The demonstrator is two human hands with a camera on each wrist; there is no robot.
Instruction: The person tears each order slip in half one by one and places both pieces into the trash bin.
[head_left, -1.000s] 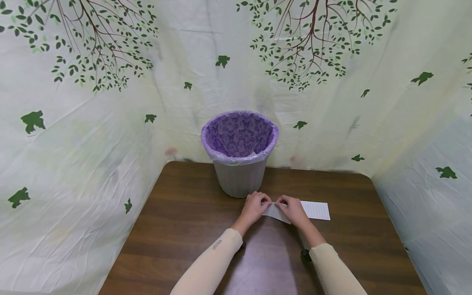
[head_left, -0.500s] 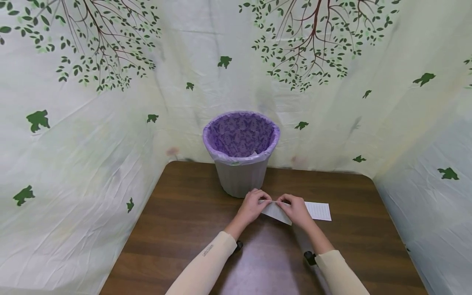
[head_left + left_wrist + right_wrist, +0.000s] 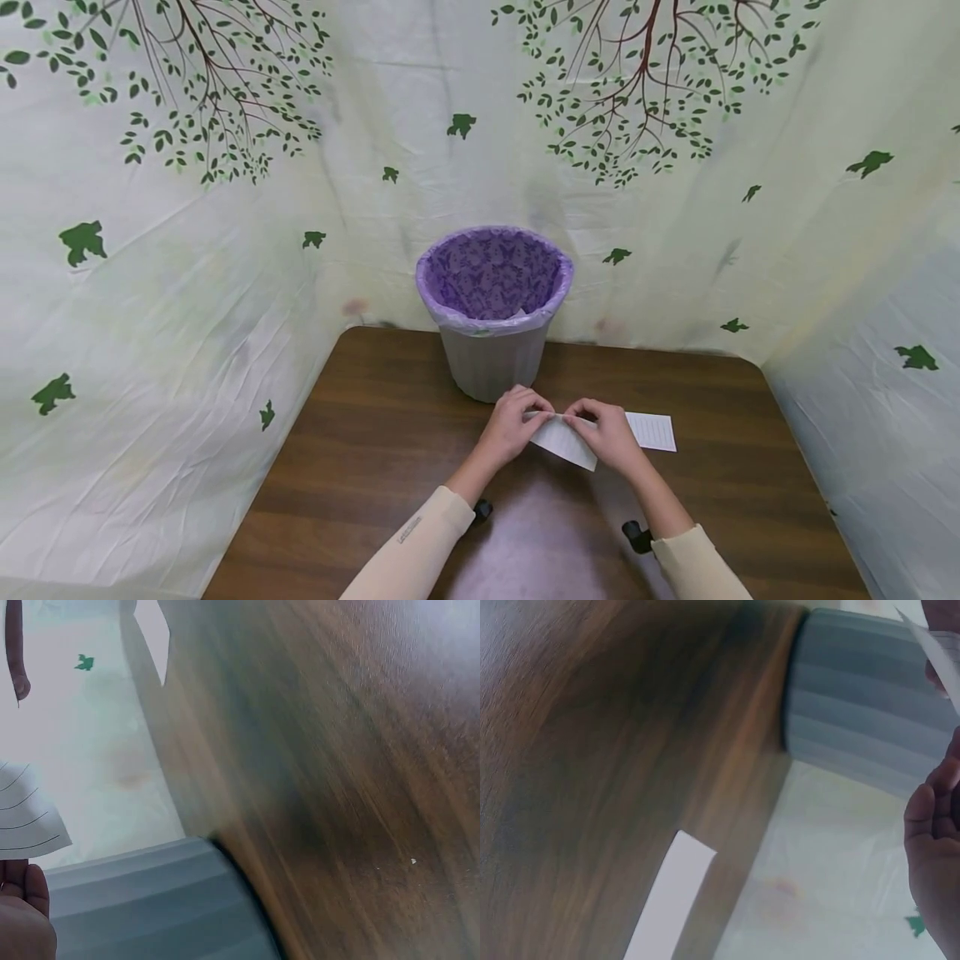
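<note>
Lined sheet (image 3: 564, 443) pinched by my left hand (image 3: 512, 423) and right hand (image 3: 611, 437).
Beyond it stands a purple-lined bin (image 3: 492, 362); another slip (image 3: 651, 432) lies near my right hand.

We see our left hand (image 3: 25, 921), bent at the fingers, against one end of the ruled paper (image 3: 24, 821), its lines curving with the bowed sheet. A finger of our right hand (image 3: 15, 656) touches the paper farther up. Beside us, a grey ribbed bin (image 3: 154, 911) stands at the wooden table's (image 3: 315, 750) edge by the pale cloth (image 3: 97, 742); near that same edge lies a white slip (image 3: 154, 634).
</note>
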